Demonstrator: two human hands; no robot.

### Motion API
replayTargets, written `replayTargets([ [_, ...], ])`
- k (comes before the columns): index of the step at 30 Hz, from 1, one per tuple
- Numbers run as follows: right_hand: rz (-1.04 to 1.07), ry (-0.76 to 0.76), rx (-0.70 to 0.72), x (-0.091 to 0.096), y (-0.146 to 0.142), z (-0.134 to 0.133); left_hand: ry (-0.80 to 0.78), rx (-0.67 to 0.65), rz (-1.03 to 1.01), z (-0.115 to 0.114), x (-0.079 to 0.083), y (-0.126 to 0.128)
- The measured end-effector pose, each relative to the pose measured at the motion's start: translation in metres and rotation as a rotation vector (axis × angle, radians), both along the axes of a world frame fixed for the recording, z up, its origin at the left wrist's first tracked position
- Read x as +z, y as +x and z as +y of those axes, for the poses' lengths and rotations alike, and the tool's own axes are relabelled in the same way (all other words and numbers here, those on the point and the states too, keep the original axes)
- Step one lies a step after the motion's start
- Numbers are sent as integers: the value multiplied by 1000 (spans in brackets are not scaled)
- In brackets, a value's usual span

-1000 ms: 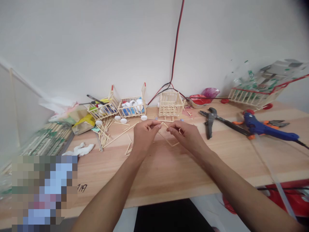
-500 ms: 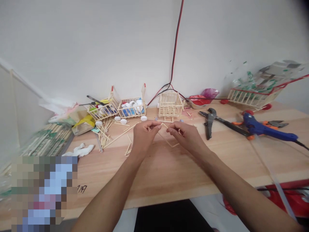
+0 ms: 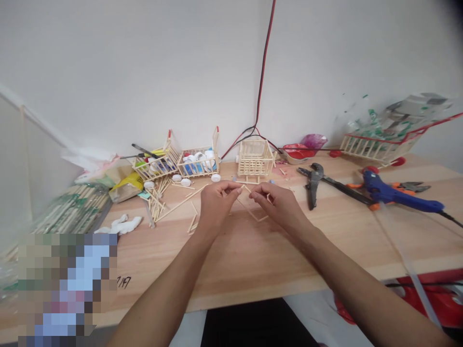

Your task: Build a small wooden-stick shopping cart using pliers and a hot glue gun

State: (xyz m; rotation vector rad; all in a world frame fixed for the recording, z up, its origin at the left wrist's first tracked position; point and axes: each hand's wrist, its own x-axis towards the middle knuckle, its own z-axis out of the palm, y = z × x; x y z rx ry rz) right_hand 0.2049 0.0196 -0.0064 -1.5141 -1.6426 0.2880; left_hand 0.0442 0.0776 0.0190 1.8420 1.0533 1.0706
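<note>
Over the middle of the table my left hand [image 3: 217, 201] and my right hand [image 3: 278, 202] work close together, fingertips pinched. Between them, thin wooden sticks [image 3: 246, 187] meet at a corner, one side in each hand. Below the fingers another angled pair of thin sticks [image 3: 257, 220] shows; whether it joins the held piece I cannot tell. Just beyond the hands stands a small cart made of sticks [image 3: 255, 161]. Loose short sticks [image 3: 156, 205] are heaped to the left of my left hand.
Two stick carts, one holding bottle caps [image 3: 198, 163], stand back left. Bundled sticks [image 3: 72, 207] and a white crumpled piece [image 3: 121, 225] lie left. On the right are a black cutter [image 3: 316, 178], a blue glue gun [image 3: 401, 193], pliers [image 3: 415, 186] and a red-trimmed cart [image 3: 379, 148].
Both hands keep nearly the same pinch and place. The view has shifted very slightly; nothing else visibly moved.
</note>
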Motion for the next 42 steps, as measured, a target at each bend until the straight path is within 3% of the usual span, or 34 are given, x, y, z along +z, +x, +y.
replayTargets([
  [42, -19, 35, -8, -1, 1, 0, -3, 23, 23, -1, 3, -1],
])
